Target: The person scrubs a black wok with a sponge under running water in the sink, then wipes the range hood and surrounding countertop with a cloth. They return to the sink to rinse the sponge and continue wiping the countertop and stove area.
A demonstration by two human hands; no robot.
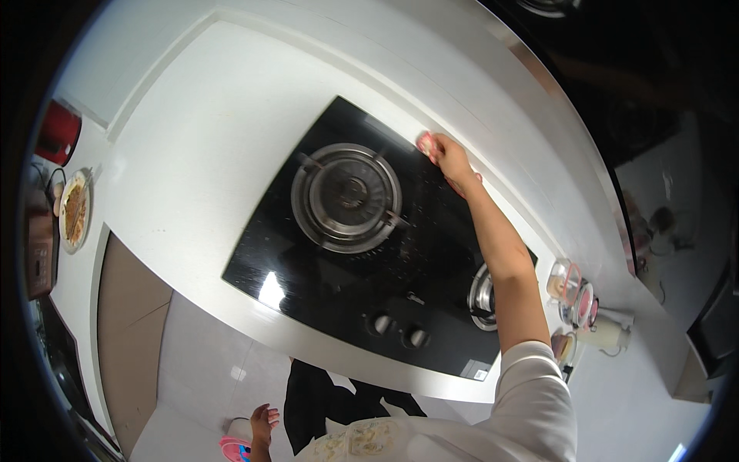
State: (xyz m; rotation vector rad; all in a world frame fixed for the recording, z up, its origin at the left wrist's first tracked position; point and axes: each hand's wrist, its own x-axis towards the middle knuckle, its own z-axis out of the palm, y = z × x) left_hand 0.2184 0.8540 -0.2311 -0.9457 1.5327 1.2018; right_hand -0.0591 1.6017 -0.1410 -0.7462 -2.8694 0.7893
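My right hand [453,159] grips a red and white cloth [427,144] at the back edge of a black glass gas hob [369,277]. Part of the cloth shows on both sides of the hand, and the hand covers its middle. The large left burner [346,198] lies to the left of my forearm. My forearm partly hides the smaller right burner [482,297]. Two control knobs [398,331] sit near the front of the hob. Down at my side, over the floor, my left hand [264,423] is empty with its fingers apart.
A white countertop [190,144] surrounds the hob, with a raised wall edge behind. Glass jars [563,283] and a pale jug [603,335] stand at the right. A plate of food [75,211] rests at the far left. A range hood [623,115] hangs at the upper right.
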